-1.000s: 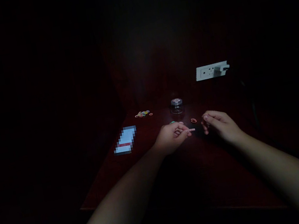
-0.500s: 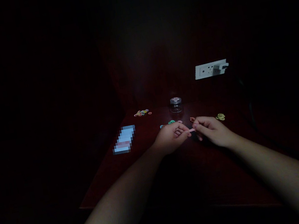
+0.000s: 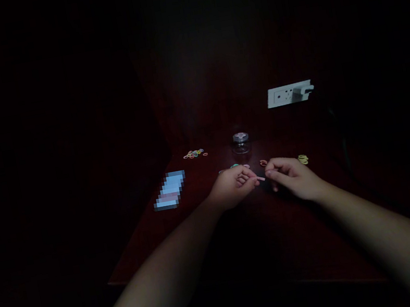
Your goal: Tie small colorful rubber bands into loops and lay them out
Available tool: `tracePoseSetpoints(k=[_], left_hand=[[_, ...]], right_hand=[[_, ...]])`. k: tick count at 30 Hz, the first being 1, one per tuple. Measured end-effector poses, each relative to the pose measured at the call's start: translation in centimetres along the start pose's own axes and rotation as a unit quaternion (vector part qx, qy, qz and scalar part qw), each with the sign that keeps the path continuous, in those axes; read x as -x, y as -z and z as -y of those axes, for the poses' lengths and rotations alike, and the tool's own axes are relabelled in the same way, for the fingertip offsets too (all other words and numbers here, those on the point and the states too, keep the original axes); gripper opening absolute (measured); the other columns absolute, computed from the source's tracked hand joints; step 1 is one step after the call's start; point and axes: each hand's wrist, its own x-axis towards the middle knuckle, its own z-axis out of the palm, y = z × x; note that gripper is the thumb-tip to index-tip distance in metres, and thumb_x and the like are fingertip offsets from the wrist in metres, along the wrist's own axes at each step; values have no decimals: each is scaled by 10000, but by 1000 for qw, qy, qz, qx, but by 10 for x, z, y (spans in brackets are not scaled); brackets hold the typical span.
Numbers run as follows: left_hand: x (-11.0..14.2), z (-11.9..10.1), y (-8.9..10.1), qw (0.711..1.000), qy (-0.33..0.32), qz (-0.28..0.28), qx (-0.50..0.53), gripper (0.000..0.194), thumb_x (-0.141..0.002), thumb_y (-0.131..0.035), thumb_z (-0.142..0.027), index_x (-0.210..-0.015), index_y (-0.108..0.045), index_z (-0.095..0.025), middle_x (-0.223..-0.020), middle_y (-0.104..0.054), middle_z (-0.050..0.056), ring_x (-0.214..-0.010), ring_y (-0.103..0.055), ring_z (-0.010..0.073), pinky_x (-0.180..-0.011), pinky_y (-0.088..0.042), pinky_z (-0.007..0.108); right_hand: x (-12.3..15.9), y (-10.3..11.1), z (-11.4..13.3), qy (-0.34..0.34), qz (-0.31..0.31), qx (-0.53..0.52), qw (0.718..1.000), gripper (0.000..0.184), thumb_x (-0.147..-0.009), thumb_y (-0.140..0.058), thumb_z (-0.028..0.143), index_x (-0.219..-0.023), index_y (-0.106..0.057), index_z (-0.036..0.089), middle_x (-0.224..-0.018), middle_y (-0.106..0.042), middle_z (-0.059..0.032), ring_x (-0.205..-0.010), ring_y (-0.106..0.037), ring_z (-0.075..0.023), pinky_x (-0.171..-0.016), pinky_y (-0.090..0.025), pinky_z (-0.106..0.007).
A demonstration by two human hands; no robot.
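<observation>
My left hand [image 3: 232, 186] pinches a small pink hair tie [image 3: 261, 178] between thumb and forefinger, its free end pointing right. Close by on the right, my right hand [image 3: 290, 176] has its thumb and fingers curled together, apart from the tie, with nothing visible between them. Behind the hands lie green hair ties [image 3: 234, 165], a light pink one [image 3: 246, 166] and red ones [image 3: 263, 163]. A small pile of yellow hair ties [image 3: 303, 159] is beyond my right hand. The left hand partly covers the green ties.
A clear lidded jar [image 3: 241, 144] stands at the back of the dark red table [image 3: 246, 252]. Mixed coloured hair ties [image 3: 194, 154] lie at the back left, with a blurred-out phone-like object [image 3: 170, 190] nearer. A wall socket [image 3: 289, 94] holds a plug and cable.
The right fingers have come away from the pink hair tie, which both hands held before. It stays in my left hand, which has shifted slightly left.
</observation>
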Motion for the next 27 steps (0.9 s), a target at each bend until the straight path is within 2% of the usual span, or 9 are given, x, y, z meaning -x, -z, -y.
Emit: tracePoseSetpoints(k=[4, 8, 20, 23, 27], left_hand=[[0, -2, 0, 1000, 5, -4, 0, 115, -772, -609, -204, -832, -611, -105, -792, -696, 72, -612, -596, 78, -568, -458, 185], [0, -6, -1, 1000, 14, 2, 8, 122, -767, -617, -209, -821, -613, -99, -774, -686, 70, -603, -583, 76, -560, -449, 183], [1, -5, -1, 1000, 1, -18, 4, 153, -751, -657, -246, -792, -599, -110, -692, -597, 4, -569, -510, 51, -538, -423, 169], [1, -4, 0, 1000, -1, -17, 6, 148, -762, -636, -222, -852, -605, -109, -748, -619, 22, -604, -532, 59, -551, -427, 169], [1, -2, 2, 1000, -13, 14, -4, 213, -780, -605, -206, -975, -615, -121, -819, -641, 42, -661, -554, 74, -568, -425, 172]], right_hand=[[1, 3, -1, 4, 14, -7, 1000, 273, -860, -547, 415, -758, -566, 163, -585, -550, 5, -518, -497, -112, -498, -369, -238], [1, -1, -2, -20, 42, 9, 999, 220, -851, -564, 376, -798, -573, 163, -558, -530, 20, -502, -490, -109, -487, -364, -230], [-1, -4, -2, -28, 22, -9, 999, 220, -849, -557, 391, -800, -539, 178, -596, -524, 25, -510, -516, -110, -495, -398, -236], [-1, -4, -3, -25, 14, -15, 999, 231, -853, -552, 400, -797, -530, 177, -598, -520, 28, -501, -512, -104, -485, -398, -230], [-1, -4, -7, -23, 4, -12, 1000, 232, -869, -537, 400, -802, -515, 180, -594, -516, 33, -505, -508, -102, -487, -390, -223]])
